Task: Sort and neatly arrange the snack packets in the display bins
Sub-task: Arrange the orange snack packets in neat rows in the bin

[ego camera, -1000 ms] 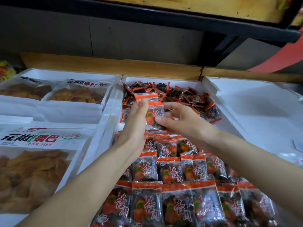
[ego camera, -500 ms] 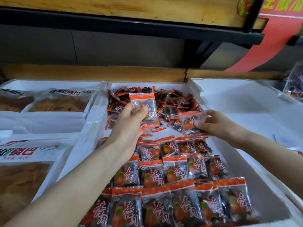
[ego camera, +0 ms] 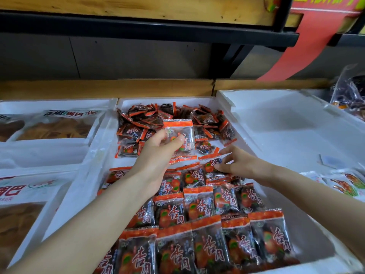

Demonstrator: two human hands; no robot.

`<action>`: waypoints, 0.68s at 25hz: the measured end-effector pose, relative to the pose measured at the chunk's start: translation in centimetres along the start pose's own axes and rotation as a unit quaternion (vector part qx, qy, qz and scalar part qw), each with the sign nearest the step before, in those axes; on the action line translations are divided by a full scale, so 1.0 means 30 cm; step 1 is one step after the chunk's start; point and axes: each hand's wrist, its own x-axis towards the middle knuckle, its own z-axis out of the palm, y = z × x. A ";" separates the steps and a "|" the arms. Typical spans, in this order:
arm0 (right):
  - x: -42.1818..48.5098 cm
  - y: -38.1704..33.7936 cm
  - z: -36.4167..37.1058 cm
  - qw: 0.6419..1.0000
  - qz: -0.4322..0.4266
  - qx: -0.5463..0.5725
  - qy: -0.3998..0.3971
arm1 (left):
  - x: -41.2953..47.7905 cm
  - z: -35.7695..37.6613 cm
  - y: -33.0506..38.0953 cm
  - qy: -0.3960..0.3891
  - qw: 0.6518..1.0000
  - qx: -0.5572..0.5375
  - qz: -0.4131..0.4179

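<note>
The middle bin (ego camera: pixel 223 104) holds neat rows of snack packets (ego camera: pixel 199 208) in front and a loose heap (ego camera: pixel 207 118) behind. The left bin (ego camera: pixel 59 103) holds big bags (ego camera: pixel 59 127). The left hand (ego camera: pixel 158 155) has its grip curled round a raised packet (ego camera: pixel 181 131) above the heap. The right hand (ego camera: pixel 243 165) has its grip pinching a flat packet (ego camera: pixel 212 170) on the rearmost row.

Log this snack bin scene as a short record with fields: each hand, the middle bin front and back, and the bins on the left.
Left hand: grips held packets upright above the bin
Right hand: pinches a single packet at the far end of the rows
Middle bin: white foam
Front: neat rows of orange-topped packets, overlapping
Back: loose pile of the same packets, jumbled
Left bins: large snack bags
</note>
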 end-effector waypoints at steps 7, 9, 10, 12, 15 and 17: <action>-0.013 -0.008 -0.032 0.996 -0.076 -0.036 0.037 | 0.037 0.072 -0.015 -0.012 1.000 0.019 -0.017; -0.036 -0.031 -0.053 0.983 -0.158 0.070 0.064 | 0.039 0.109 -0.018 -0.022 0.999 0.048 -0.004; -0.049 -0.044 -0.064 0.974 -0.186 0.120 0.055 | 0.041 0.129 -0.019 -0.028 0.997 0.066 0.006; -0.064 -0.052 -0.092 0.965 -0.206 0.157 0.039 | 0.057 0.160 -0.026 -0.054 0.991 0.115 0.033; -0.035 -0.013 -0.156 0.972 -0.168 0.128 0.104 | 0.104 0.176 -0.043 -0.109 0.940 0.302 0.115; -0.008 0.021 -0.194 0.981 -0.124 0.041 0.142 | 0.143 0.163 -0.065 -0.162 0.858 0.463 0.152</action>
